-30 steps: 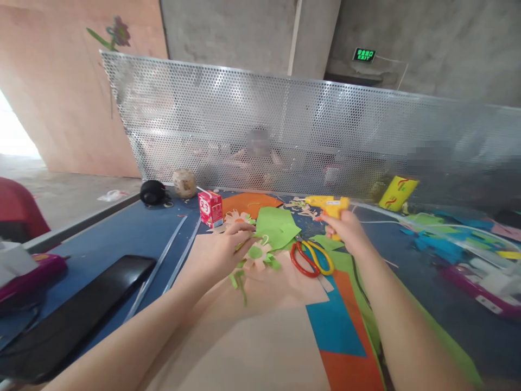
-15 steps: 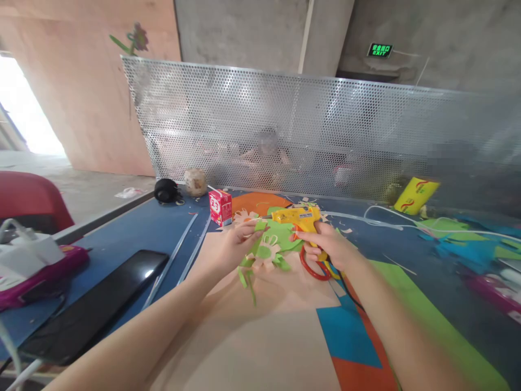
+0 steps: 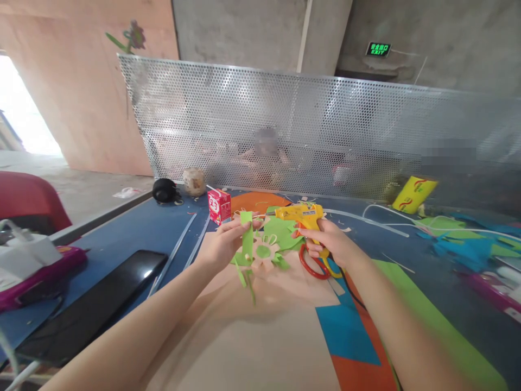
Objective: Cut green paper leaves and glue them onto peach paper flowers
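Green paper strip (image 3: 246, 234) upright above the desk (image 3: 134, 233), pinched in closed left hand (image 3: 224, 245) grip. Right hand (image 3: 330, 244) grip wrapped tight around yellow glue gun (image 3: 299, 213), nozzle pointing toward the strip, near it.

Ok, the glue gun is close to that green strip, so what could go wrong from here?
1. The glue gun nozzle points toward the green strip pinched in the left hand; glue could reach those fingers.
2. The strip hangs just above the paper flower, so a drip may land on it.
3. The gun's black cord trails past the scissors under the right hand and might snag.
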